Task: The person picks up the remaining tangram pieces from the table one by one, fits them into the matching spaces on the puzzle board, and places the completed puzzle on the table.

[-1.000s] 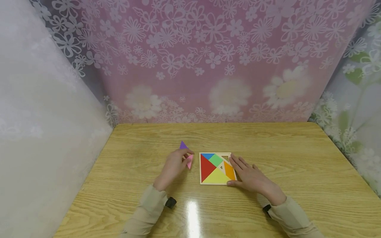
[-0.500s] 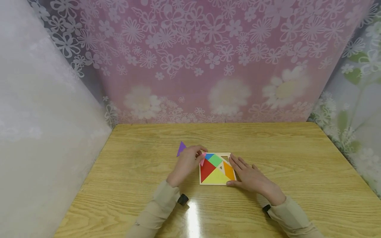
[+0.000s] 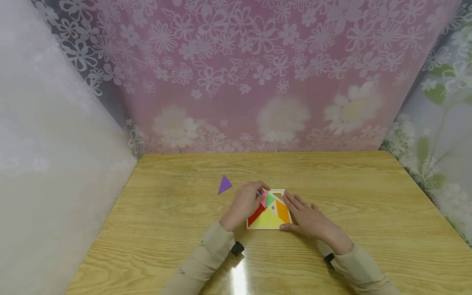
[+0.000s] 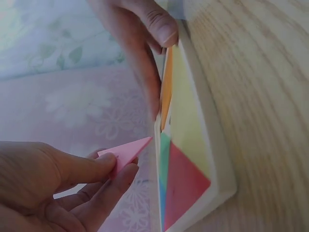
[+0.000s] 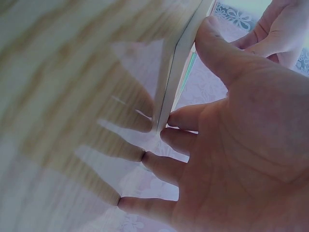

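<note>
Between thumb and fingers, my left hand (image 3: 243, 205) pinches a pink triangular tangram piece (image 4: 126, 153), tilted over the upper left part of the wooden tangram tray (image 3: 263, 228). In the tray lie red (image 3: 255, 216), yellow (image 3: 267, 221), orange (image 3: 283, 211), green (image 3: 271, 200) and blue pieces, the blue one mostly covered by my left hand. Bare wood with cut-out holes shows at the tray's upper right and near its middle. My right hand (image 3: 309, 219) rests along the tray's right edge, thumb at the near corner, fingers extended.
A purple triangular piece (image 3: 225, 185) lies on the wooden table (image 3: 166, 196), behind and left of the tray. Floral curtains (image 3: 258, 82) hang behind the table and at both sides. Dark straps and cameras (image 3: 237, 248) sit at the wrists.
My left hand has carried the pink triangle rightward from beside the purple piece to over the tray. The purple piece is uncovered now. My right hand stays at the tray's edge.
</note>
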### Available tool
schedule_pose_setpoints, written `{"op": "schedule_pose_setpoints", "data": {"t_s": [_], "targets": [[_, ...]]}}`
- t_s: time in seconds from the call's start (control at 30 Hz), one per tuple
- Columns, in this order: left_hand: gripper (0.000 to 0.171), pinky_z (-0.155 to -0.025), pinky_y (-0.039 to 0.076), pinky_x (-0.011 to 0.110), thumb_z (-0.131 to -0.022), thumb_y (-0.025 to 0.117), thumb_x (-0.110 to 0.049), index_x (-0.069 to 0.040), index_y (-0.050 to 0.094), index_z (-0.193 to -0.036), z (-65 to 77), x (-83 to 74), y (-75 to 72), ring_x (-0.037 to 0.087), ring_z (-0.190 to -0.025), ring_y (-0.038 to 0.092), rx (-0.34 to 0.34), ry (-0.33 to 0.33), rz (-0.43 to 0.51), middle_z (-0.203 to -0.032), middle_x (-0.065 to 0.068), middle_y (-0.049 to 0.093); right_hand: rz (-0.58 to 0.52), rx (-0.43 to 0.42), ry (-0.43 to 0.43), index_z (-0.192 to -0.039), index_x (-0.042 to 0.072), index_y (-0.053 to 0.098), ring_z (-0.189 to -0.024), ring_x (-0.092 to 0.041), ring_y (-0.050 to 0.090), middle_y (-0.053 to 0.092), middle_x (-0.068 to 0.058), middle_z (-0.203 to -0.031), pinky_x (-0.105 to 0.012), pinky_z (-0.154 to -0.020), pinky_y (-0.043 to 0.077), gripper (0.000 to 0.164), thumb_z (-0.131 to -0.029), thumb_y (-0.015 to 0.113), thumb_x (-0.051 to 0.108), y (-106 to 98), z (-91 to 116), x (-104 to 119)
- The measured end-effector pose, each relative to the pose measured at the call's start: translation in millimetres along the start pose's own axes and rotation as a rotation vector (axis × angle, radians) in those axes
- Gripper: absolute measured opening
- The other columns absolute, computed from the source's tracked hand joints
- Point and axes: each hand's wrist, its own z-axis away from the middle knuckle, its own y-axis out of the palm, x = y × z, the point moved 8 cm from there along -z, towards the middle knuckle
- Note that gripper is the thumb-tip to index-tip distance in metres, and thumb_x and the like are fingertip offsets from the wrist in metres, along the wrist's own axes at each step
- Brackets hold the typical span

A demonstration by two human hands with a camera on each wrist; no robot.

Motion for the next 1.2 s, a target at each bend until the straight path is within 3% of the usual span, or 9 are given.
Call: {"op": "schedule_pose_setpoints", "data": {"t_s": [0.33, 0.57, 0.8, 0.93, 1.2], "targets": [[0.021, -0.067, 0.049, 0.015, -0.097, 0.067, -0.002, -0.008, 0.070, -0.117, -7.9, -5.3, 22.3, 0.011, -0.077, 0.065, 0.018, -0.006, 0.067, -0.100, 0.006, 0.074, -0.016, 0.006, -0.011, -0.160, 0.000, 0.024, -0.149, -0.046, 0.026, 0.019, -0.019, -0.166, -0.080, -0.102, 0.027, 0.093, -0.095, 0.063, 0.054, -1.0, 0.2, 0.0], [0.020, -0.069, 0.052, 0.016, -0.096, 0.068, -0.004, -0.006, 0.069, -0.116, -7.7, -4.4, 35.8, 0.012, -0.082, 0.069, 0.071, -0.022, 0.087, -0.099, 0.007, 0.074, -0.001, -0.009, -0.013, -0.158, -0.001, 0.027, -0.148, -0.046, 0.028, 0.022, -0.020, -0.166, -0.079, -0.102, 0.029, 0.092, -0.094, 0.065, 0.054, -3.4, 1.1, 2.7], [0.025, -0.071, 0.052, 0.019, -0.094, 0.073, -0.009, -0.005, 0.069, -0.118, -6.8, -3.1, 42.5, 0.012, -0.083, 0.066, 0.132, -0.087, 0.080, -0.097, 0.005, 0.073, -0.001, -0.001, -0.009, -0.158, -0.001, 0.028, -0.147, -0.046, 0.029, 0.023, -0.020, -0.165, -0.079, -0.101, 0.030, 0.094, -0.093, 0.065, 0.056, -3.7, 1.5, 5.0], [0.028, -0.072, 0.051, 0.020, -0.091, 0.077, -0.013, -0.004, 0.070, -0.118, -5.4, -3.3, 43.1, 0.014, -0.084, 0.064, 0.133, -0.107, 0.047, -0.097, 0.006, 0.069, 0.008, -0.003, -0.008, -0.158, 0.000, 0.028, -0.147, -0.046, 0.030, 0.024, -0.019, -0.165, -0.079, -0.101, 0.031, 0.094, -0.093, 0.065, 0.056, -3.3, 1.3, 4.9], [0.036, -0.076, 0.048, 0.026, -0.087, 0.082, -0.019, -0.006, 0.072, -0.119, -4.0, -5.2, 43.8, 0.015, -0.083, 0.056, 0.110, -0.086, -0.075, -0.100, 0.006, 0.064, 0.008, -0.015, -0.014, -0.158, -0.001, 0.027, -0.147, -0.046, 0.029, 0.022, -0.019, -0.166, -0.079, -0.101, 0.030, 0.091, -0.094, 0.066, 0.052, -1.8, 1.0, 0.8]]}}
